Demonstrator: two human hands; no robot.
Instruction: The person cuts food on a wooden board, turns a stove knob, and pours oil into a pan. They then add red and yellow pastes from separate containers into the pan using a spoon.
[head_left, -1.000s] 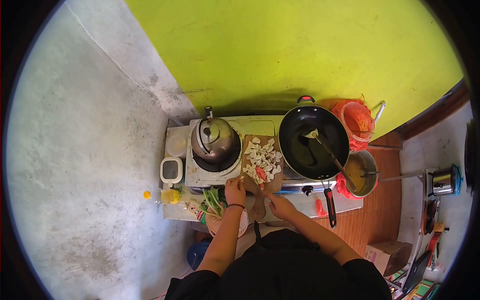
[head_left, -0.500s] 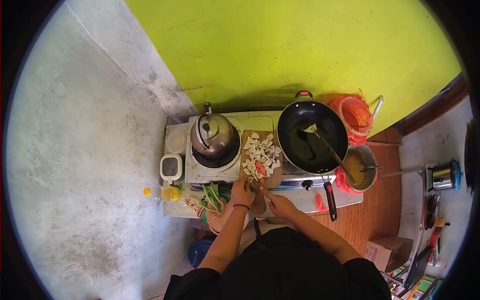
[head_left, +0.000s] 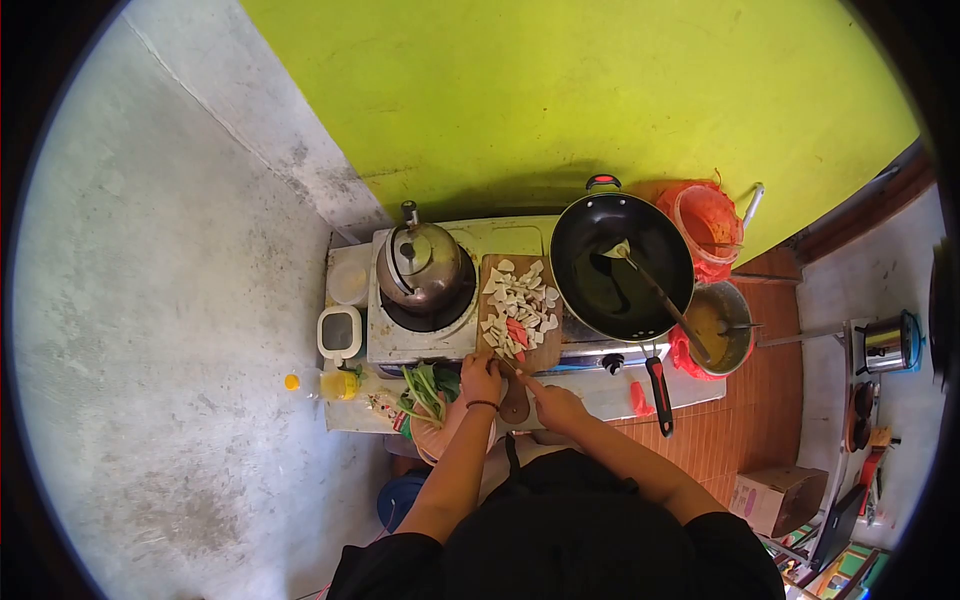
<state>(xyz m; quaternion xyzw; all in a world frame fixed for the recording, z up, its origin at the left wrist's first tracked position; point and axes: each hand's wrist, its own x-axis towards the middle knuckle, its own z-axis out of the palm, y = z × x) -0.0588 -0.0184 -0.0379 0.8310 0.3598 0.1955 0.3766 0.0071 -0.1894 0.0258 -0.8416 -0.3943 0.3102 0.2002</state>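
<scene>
"What's gripped?"
"I see the right hand [head_left: 557, 406] closed on a knife [head_left: 511, 367] over the chopping board [head_left: 546, 358]; the left hand [head_left: 481, 379] curls beside it, contents I can't tell."

One kettle [head_left: 425, 268], one wok [head_left: 590, 222], one spatula [head_left: 668, 303], one cutting board [head_left: 544, 359], two hands [head_left: 480, 379] [head_left: 560, 409], apparently one knife [head_left: 510, 367], poorly seen.

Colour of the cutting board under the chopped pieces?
The cutting board is brown, seen best in the head view.
</scene>
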